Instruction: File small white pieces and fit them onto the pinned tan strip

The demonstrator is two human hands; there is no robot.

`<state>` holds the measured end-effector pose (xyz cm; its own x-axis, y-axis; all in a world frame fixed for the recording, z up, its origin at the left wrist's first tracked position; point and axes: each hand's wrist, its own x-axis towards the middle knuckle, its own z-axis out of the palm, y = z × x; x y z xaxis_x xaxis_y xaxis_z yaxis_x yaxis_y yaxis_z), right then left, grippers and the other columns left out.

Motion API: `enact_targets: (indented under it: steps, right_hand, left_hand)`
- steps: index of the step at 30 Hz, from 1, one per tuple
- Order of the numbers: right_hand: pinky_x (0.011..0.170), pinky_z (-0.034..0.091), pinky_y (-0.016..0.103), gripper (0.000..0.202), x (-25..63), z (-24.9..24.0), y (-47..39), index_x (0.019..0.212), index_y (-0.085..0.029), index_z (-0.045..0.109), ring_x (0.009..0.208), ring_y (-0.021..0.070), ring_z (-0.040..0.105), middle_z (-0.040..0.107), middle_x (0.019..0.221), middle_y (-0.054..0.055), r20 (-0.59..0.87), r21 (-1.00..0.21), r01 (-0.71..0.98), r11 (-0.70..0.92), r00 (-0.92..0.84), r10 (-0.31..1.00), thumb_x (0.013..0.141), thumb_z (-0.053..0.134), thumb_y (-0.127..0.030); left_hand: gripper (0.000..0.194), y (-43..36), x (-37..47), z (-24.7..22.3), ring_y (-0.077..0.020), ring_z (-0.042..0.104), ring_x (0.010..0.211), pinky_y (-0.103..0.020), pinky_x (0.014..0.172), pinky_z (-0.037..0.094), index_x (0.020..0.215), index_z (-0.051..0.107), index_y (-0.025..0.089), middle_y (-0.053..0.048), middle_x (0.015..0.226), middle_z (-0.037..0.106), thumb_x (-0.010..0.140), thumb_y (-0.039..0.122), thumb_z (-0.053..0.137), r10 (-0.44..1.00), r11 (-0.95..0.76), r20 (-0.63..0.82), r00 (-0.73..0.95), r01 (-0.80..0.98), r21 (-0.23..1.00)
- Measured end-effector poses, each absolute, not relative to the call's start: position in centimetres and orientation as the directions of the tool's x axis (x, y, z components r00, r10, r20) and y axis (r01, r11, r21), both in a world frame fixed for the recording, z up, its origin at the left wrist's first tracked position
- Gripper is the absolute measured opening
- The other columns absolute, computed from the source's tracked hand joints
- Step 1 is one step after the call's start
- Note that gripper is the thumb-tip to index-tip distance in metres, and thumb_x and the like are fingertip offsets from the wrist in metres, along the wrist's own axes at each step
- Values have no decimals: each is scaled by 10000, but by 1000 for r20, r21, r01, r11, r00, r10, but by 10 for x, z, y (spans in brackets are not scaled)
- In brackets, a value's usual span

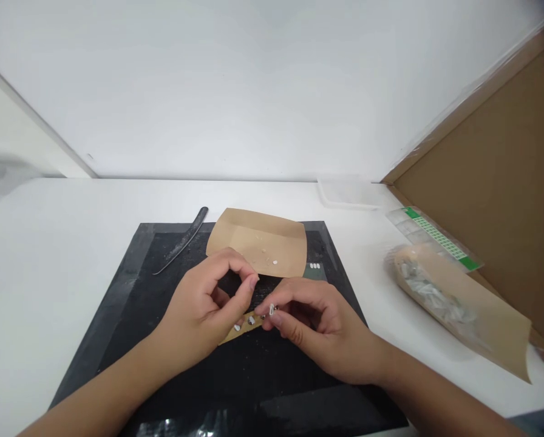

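My right hand [306, 318] pinches a small metal piece [272, 309] between thumb and fingertips over the black mat [235, 391]. Just left of it, my left hand [215, 297] has its thumb and index fingertip pressed together; what they hold, if anything, is too small to name. Below and between the hands lies a narrow tan strip [244, 329] with small shiny pieces on it, partly hidden by the fingers. Behind the hands a curved brown paper sheet [258, 240] carries a few tiny white bits.
Black curved tweezers [183, 240] lie at the mat's back left. On the right are a brown paper holder [504, 321] with small bagged parts, a green-and-clear card [440, 238] and a cardboard panel [490, 139]. A clear tray [349, 194] stands at the back.
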<state>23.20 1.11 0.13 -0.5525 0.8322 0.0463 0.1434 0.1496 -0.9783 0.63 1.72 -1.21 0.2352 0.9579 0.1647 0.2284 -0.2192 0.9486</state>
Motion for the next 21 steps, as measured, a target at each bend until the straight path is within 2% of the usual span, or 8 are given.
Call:
enact_targets:
  steps: [4,10,15,21]
  right_hand:
    - [702,546,272,153,232,-1,10,1108,-265,796,807,150,698,785,970,27,46,-968,184,170,-536,843,1017,681,-305]
    - [666,527,269,145,231,-4,12,1086,-257,803,762,145,681,766,908,29,81,-957,204,206,-496,864,995,697,-296]
    - [605,474,241,133,231,-4,13,1074,-254,798,675,110,615,729,838,2,106,-946,220,238,-485,868,989,699,-278]
    - [603,455,243,133,230,-5,15,1063,-252,793,662,102,572,671,806,-5,149,-932,224,285,-482,863,989,684,-235]
  left_hand:
    - [72,30,1,-20,-99,655,705,-143,453,506,986,688,210,-19,962,649,1010,250,633,923,-384,345,171,457,802]
    - [128,44,-4,-23,-116,615,720,-182,487,463,922,703,197,-2,846,652,1008,255,629,876,-379,482,34,666,642]
    - [131,49,-9,-24,-126,665,758,-228,567,495,988,754,206,2,887,736,1028,281,654,818,-393,575,17,746,538]
    - [136,52,-13,-27,-156,725,792,-261,591,518,1036,789,240,-5,992,814,1029,291,663,825,-377,565,18,763,526]
